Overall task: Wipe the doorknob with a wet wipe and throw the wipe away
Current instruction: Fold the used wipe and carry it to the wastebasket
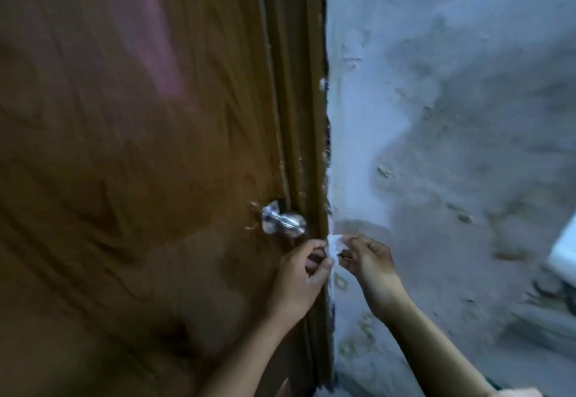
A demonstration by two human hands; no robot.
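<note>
White wet wipe (334, 248) is being pinched between left hand (307, 275) and right hand (371, 262), seemingly being unfolded; next comes lifting it onto the metal doorknob (285, 220) just above the left hand.

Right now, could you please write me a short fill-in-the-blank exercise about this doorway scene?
1. The wet wipe is held by ____ hands.
2. The metal doorknob sits on a ____ wooden door.
3. The wipe is ____ the doorknob, not touching it.
4. The left hand is in front of the ____.

Missing words: both; brown; below; door
</note>
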